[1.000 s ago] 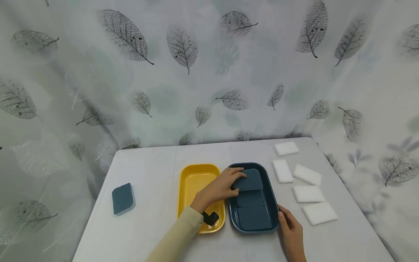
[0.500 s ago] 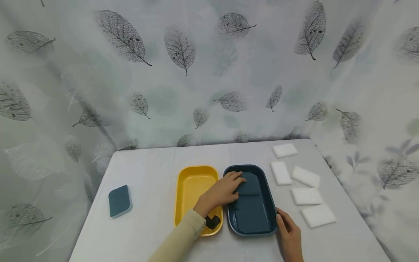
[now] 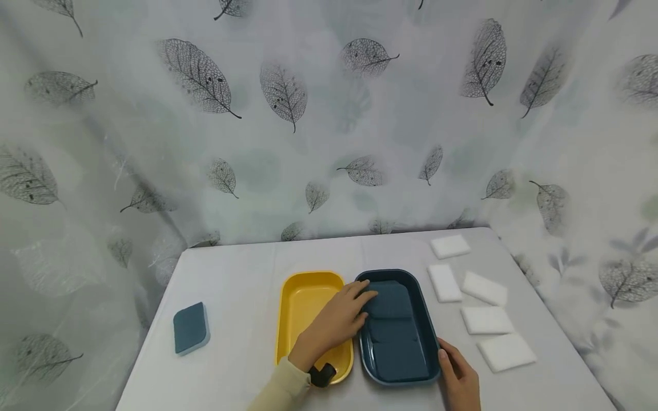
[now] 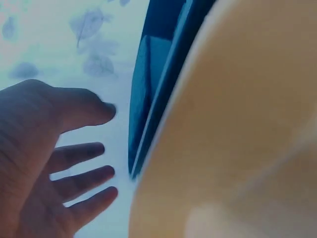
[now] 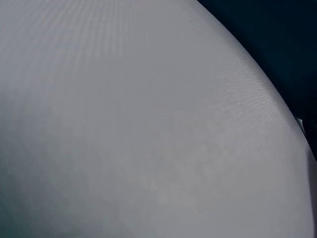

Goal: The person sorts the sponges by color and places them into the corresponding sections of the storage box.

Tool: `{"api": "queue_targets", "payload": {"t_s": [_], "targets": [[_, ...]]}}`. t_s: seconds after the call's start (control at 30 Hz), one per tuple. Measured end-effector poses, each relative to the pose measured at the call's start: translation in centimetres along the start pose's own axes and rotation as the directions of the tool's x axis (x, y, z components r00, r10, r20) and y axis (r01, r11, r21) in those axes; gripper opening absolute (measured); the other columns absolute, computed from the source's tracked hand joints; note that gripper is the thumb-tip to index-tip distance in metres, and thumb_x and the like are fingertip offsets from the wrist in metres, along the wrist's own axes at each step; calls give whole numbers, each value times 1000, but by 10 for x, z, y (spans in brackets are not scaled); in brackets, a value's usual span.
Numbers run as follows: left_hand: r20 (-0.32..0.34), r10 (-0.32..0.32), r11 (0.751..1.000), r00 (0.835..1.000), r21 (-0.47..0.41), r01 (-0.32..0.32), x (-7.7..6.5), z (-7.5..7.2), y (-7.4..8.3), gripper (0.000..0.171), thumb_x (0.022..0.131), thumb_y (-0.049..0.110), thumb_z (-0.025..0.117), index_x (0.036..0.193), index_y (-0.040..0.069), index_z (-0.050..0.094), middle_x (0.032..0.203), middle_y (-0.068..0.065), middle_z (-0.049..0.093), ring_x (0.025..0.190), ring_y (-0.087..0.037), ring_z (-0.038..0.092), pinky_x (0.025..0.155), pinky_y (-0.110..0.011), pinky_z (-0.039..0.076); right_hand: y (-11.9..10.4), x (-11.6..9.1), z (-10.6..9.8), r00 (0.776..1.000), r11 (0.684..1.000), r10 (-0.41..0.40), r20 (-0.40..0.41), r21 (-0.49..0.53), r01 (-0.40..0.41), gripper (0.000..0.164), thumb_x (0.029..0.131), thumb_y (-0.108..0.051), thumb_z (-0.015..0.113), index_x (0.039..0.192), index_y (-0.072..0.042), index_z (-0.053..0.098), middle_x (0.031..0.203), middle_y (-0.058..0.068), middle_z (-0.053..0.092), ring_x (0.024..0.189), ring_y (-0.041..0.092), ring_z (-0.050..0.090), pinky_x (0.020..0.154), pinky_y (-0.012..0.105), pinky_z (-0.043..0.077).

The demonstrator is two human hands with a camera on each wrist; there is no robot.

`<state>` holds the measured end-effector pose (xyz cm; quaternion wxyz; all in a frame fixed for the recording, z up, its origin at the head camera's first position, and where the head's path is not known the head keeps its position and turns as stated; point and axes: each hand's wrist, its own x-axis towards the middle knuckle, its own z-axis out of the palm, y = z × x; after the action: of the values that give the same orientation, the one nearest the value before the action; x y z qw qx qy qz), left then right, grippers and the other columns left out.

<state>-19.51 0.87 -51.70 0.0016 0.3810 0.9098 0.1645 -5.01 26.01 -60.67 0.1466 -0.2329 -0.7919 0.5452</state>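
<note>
My left hand (image 3: 336,319) reaches across the yellow tray (image 3: 281,319) to the left rim of the dark blue tray (image 3: 364,362). Its fingers are extended and hold nothing; the left wrist view shows the same loose, spread hand (image 4: 54,153). Several dark blue sponge pads lie flat in the blue tray in a column, the farthest pad (image 3: 393,298) close to my left fingertips. On the right, my right hand (image 3: 459,374) grips the blue tray's near right rim between thumb and fingers. The right wrist view shows mostly pale tabletop (image 5: 148,124), with this hand out of sight.
One more dark blue sponge (image 3: 190,328) lies at the table's left. Along the right side are several white sponges (image 3: 487,320), spread loosely. A leaf-print curtain (image 3: 319,114) hangs behind the white table (image 3: 236,285).
My left hand has let go of the farthest sponge pad and drawn back left to the tray's rim. That pad now lies flat. The right hand keeps its grip, and the head view has tilted slightly.
</note>
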Motion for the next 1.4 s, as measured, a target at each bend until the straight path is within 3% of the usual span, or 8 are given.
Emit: {"api": "queue_targets", "payload": {"t_s": [0.1,0.2,0.43,0.63,0.8,1.03,1.17,1.4], "targets": [[-129,-49,999,990,-4,49,-18,-3,-9,45,102,20,66,147,19,57,159,-7,51,143,-24,53,116,-42,49,0,-1,1,1000,1000,7,13,4,-7,38,108,-27,57,133,-1,68,108,-40,58,101,-25,56,87,-2,45],[-283,-93,996,954,-30,88,-38,-7,-23,43,98,13,70,140,16,62,150,-8,59,134,-26,59,110,-44,53,0,-2,2,1000,1000,15,10,0,-15,38,108,-27,57,133,-1,68,107,-41,57,100,-25,56,86,-2,44],[-547,-236,970,803,-90,224,-81,-17,-59,48,89,2,79,134,9,66,140,-10,65,126,-30,64,99,-48,57,-4,0,2,1000,1000,3,-11,-5,-3,38,108,-26,57,133,0,68,107,-43,55,99,-28,54,87,-3,43],[-652,-364,909,665,-95,405,-118,-22,-94,54,89,0,77,140,2,59,144,-17,60,130,-38,58,102,-54,53,-6,4,3,1000,999,-1,2,-50,1,40,108,-30,57,134,-2,68,114,-30,61,100,-28,53,87,-4,42],[-668,-498,771,553,-49,635,-159,-26,-129,71,87,4,81,149,-5,47,151,-33,46,136,-52,45,103,-66,43,-7,2,6,1000,999,-8,-10,-37,8,38,107,-29,59,132,-1,69,109,-34,61,100,-23,58,86,-3,43],[-456,-810,514,369,-247,822,-203,-24,-154,90,96,24,70,163,-3,17,158,-50,10,142,-67,18,101,-80,25,-4,-2,5,999,999,-32,-31,14,33,34,107,-21,59,129,3,69,105,-42,58,98,-28,56,87,-2,45],[-389,-861,439,326,-246,864,-211,-15,-154,87,98,28,64,162,-6,17,152,-55,14,129,-69,28,91,-78,32,-6,-3,4,999,999,-31,-38,15,32,34,107,-21,58,129,3,69,104,-42,58,98,-28,56,86,-3,45],[-373,-884,387,282,-246,889,-214,-7,-153,73,100,24,57,155,-13,26,139,-57,25,117,-67,34,86,-73,35,-7,-4,3,1000,1000,-20,-23,21,21,35,108,-21,58,131,3,68,104,-42,58,99,-27,56,87,-3,44]]}}
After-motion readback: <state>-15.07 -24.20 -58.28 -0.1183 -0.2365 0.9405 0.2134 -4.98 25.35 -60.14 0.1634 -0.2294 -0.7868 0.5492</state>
